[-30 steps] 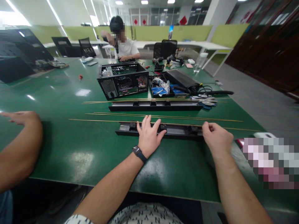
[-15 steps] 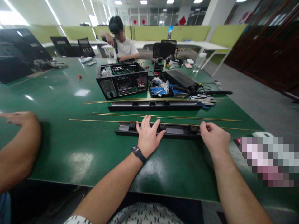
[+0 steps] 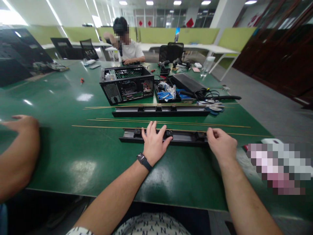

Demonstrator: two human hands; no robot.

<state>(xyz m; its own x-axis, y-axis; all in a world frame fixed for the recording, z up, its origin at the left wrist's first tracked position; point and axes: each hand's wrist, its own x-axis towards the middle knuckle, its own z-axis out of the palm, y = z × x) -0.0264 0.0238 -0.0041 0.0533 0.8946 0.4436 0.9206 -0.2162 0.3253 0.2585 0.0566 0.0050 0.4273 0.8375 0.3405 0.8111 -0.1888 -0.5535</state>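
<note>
A black channel rail (image 3: 186, 137) with a grey inside and several black blocks (image 3: 201, 135) lies lengthwise before me. A thin brass-coloured rod (image 3: 105, 127) runs along its far edge and sticks out past both ends. My left hand (image 3: 154, 142) lies across the rail with fingers spread, its thumb beside the middle block. At the rail's right end, my right hand (image 3: 222, 143) is closed in a pinch on the rod; the fingertips hide the exact grip. Beyond are more thin rods (image 3: 220, 125) and a second black rail (image 3: 190, 112).
An opened computer case (image 3: 127, 86) stands behind the rails. Right of it are a tray with blue-and-white gloves (image 3: 167, 91), black cables (image 3: 215, 94) and a clear bottle (image 3: 207, 67). Another person's arm (image 3: 22, 153) rests at left; a person (image 3: 130, 50) sits across the green table (image 3: 73, 156).
The view has shifted very slightly. Both my hands keep their places on the rail and rod. The neighbour's hand at left has moved a little.
</note>
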